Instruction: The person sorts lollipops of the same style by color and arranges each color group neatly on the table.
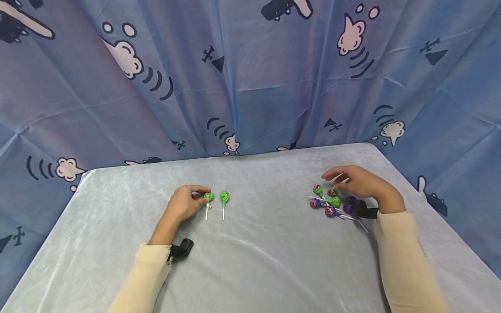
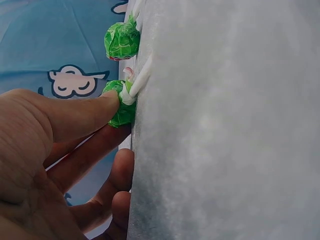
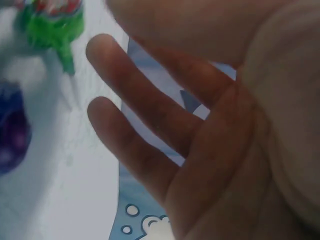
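On the left of the table, my left hand (image 1: 183, 204) pinches the green head of a lollipop (image 2: 123, 119) between thumb and fingers; its white stick points toward me. Just right of it lies a second green lollipop (image 1: 224, 197), its stick parallel to the first. My right hand (image 1: 361, 181) hovers at the right over a loose pile of lollipops, its fingers loosely bent and holding nothing. That pile has green lollipops (image 1: 334, 201) and purple lollipops (image 1: 330, 211) with crossing sticks. In the right wrist view a green and red lollipop (image 3: 55, 25) lies beyond the fingertips.
A pale grey cloth covers the table (image 1: 254, 261). Behind and around it hangs a blue patterned curtain (image 1: 270, 108). A black wrist camera (image 1: 182, 248) is strapped at the left sleeve, and another (image 1: 365, 211) sits at the right wrist, close to the pile.
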Motion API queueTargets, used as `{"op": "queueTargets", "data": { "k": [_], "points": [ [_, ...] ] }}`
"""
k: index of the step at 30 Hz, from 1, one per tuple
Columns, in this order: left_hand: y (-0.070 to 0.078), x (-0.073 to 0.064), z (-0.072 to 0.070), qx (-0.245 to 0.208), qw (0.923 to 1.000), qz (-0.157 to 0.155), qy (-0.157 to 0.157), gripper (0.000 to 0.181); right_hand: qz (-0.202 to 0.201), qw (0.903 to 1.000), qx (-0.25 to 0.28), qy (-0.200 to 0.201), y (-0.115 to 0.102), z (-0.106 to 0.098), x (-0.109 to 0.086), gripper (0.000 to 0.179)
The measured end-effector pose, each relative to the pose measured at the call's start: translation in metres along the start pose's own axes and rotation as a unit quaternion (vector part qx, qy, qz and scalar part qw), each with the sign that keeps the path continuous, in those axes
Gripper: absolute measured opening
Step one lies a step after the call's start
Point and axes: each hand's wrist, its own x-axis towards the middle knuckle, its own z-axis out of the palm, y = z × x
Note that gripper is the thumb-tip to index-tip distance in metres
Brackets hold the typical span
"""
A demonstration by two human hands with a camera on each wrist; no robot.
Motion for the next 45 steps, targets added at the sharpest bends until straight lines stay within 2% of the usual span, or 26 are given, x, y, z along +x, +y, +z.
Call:
{"op": "queueTargets", "data": {
  "k": [4, 10, 16, 24, 31, 38, 45],
  "points": [
    [-0.001, 0.000, -0.001, 0.000, 1.0000, -0.002, -0.003, 0.027, 0.016, 0.9998, -0.008, -0.010, 0.005, 0.001, 0.000, 0.035],
    [0.000, 0.002, -0.002, 0.002, 1.0000, 0.002, 0.001, 0.026, 0.015, 0.9997, -0.014, -0.012, 0.009, 0.003, 0.001, 0.029],
    [-0.002, 0.001, -0.002, -0.001, 1.0000, -0.001, 0.000, 0.027, 0.013, 0.9993, -0.028, -0.022, 0.011, 0.004, 0.001, 0.030],
    [-0.004, 0.001, -0.001, 0.000, 1.0000, 0.004, -0.001, 0.027, 0.047, 0.9971, -0.058, 0.012, 0.013, 0.003, 0.000, 0.030],
    [-0.003, 0.002, 0.000, -0.003, 1.0000, 0.000, 0.002, 0.027, 0.093, 0.9940, -0.050, 0.026, 0.015, 0.004, 0.004, 0.035],
    [-0.003, 0.001, 0.000, -0.004, 1.0000, -0.005, -0.001, 0.027, 0.111, 0.9921, -0.042, 0.040, 0.021, 0.009, 0.003, 0.036],
    [-0.003, 0.001, 0.001, -0.004, 1.0000, -0.004, 0.002, 0.028, 0.131, 0.9878, -0.061, 0.058, 0.027, 0.010, 0.005, 0.035]
  ]
}}
